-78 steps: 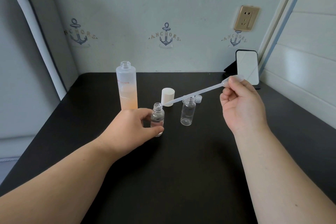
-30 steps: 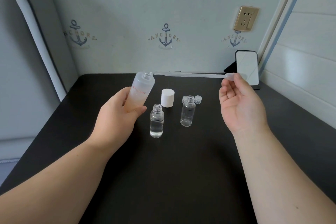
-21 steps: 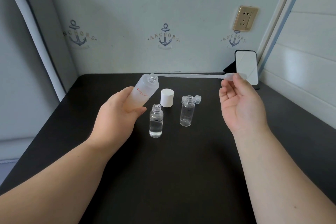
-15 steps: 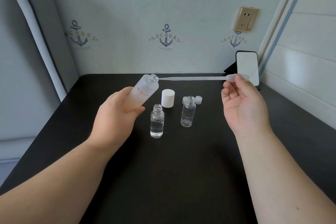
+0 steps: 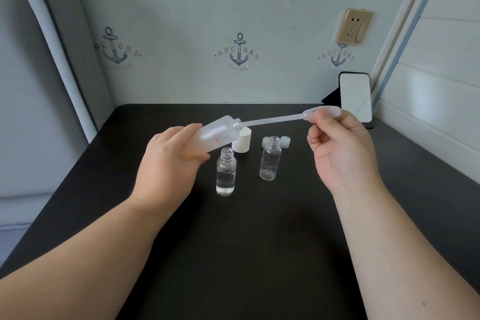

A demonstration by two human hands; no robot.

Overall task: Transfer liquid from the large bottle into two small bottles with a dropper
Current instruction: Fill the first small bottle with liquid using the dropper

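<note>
A: So, from the biggest thing down: a black table point(image 5: 259, 254) fills the lower frame, running back to the wall.

B: And the hands?

A: The left hand point(image 5: 168, 163), left of centre, is curled round the big bottle point(image 5: 215, 134) and holds it off the table, tipped with its open neck pointing right. I'd say the tilt brings the peach liquid nearer the mouth so the dropper can reach it. The right hand point(image 5: 340, 153), right of centre, pinches the bulb of the dropper point(image 5: 272, 121) between thumb and fingers. The stem lies almost level, its tip just inside the bottle's neck.

B: Is it drawing yet?

A: Can't tell; the stem looks clear.

B: The small ones?

A: Both stand upright and uncapped at centre, below the big bottle. The left vial point(image 5: 226, 175) holds clear liquid to about two thirds; the right vial point(image 5: 270, 161) looks empty, so it's likely next. Behind them sits the white cap point(image 5: 242, 144), and two small clear lids point(image 5: 285, 141) just behind the right vial, presumably parked out of the way.

B: Anything else?

A: A phone point(image 5: 355, 96) propped at the upper right.
</note>
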